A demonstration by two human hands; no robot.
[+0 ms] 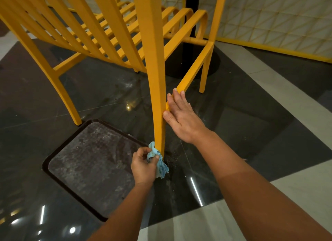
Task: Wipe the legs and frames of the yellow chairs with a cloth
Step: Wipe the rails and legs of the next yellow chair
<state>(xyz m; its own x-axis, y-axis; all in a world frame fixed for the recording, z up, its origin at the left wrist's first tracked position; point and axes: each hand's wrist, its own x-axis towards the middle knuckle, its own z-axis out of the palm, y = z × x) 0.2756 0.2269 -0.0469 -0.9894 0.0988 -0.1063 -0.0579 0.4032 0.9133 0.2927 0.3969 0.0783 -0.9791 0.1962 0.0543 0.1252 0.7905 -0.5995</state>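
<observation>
A yellow slatted chair (111,34) fills the upper half of the head view, seen from behind. Its near rear leg (157,97) runs down to the dark floor at centre. My left hand (143,166) grips a crumpled light-blue cloth (159,161) pressed against the foot of that leg. My right hand (181,115) rests with straight fingers on the low side rail (194,73) where it joins the leg, thumb against the leg.
A dark rectangular mat (89,161) lies on the glossy black floor left of the leg. A black table pedestal (191,25) stands behind the chair. A white patterned panel with yellow frame (269,20) closes off the right. Pale floor tiles (296,192) run along the right.
</observation>
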